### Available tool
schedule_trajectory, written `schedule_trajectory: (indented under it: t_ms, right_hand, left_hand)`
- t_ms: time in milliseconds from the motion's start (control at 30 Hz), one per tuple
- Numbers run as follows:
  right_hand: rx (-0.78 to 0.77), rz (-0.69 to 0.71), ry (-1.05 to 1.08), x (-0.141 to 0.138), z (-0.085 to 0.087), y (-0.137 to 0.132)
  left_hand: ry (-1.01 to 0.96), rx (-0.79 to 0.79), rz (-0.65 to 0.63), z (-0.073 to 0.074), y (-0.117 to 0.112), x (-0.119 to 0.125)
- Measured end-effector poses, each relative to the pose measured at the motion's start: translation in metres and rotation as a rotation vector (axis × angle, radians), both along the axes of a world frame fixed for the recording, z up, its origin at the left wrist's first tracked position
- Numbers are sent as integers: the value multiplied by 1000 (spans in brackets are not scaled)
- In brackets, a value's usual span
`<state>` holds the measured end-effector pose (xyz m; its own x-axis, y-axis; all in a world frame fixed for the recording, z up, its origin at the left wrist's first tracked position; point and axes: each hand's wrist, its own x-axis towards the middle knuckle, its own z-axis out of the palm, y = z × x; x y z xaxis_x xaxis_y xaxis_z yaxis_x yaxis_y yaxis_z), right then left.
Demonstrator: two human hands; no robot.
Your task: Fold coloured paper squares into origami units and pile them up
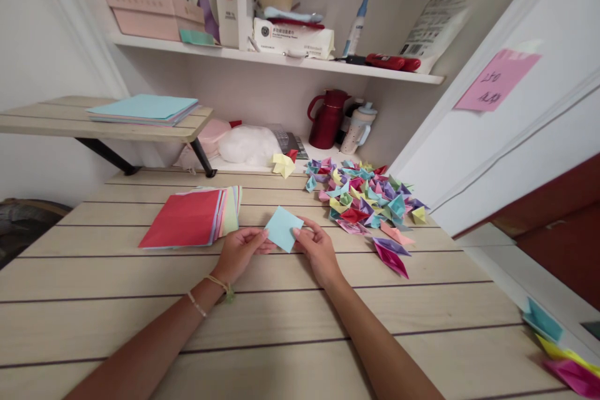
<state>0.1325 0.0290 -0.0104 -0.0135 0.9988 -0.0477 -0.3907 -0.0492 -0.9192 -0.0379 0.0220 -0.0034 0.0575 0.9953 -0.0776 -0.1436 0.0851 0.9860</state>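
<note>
A light blue paper square [284,229] is held up just above the table, turned so one corner points away from me. My left hand [244,247] pinches its left corner between thumb and fingers. At the opposite corner my right hand [319,250] grips it the same way, thumb on top. Whether the square is one sheet or folded layers I cannot tell. Left of my hands lies a stack of coloured paper [182,219] with a red sheet on top. Beyond my right hand spreads a pile of small folded paper boats [360,197] in many colours.
A purple and a magenta paper boat [391,259] lie near my right hand. A small raised shelf [51,115] at the left bears a blue-topped paper stack [145,107]. A red jug [329,119] and a bottle [359,128] stand behind. More folded paper [544,320] sits at the lower right.
</note>
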Motion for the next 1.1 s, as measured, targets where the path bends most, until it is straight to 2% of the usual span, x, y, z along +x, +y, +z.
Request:
schedule_trajectory:
  t_ms: [67, 133, 333, 533, 900, 1100]
  right_hand:
    - [-44, 82, -16, -3, -2, -1]
    - [-54, 103, -40, -6, -3, -2]
    - [-26, 21, -68, -7, -3, -3]
    - [-1, 19, -106, -5, -3, -2]
    - [-50, -88, -132, -3, 5, -3]
    - [-42, -86, -66, -4, -5, 0]
  left_hand:
    - [-12, 3, 22, -1, 0, 0]
    - [-13, -2, 33, -2, 1, 0]
    - [1, -8, -4, -4, 1, 0]
    - [92, -11, -88, -2, 0, 2]
    - [149, -2, -102, -4, -1, 3]
    - [157, 21, -103, -4, -2, 5]
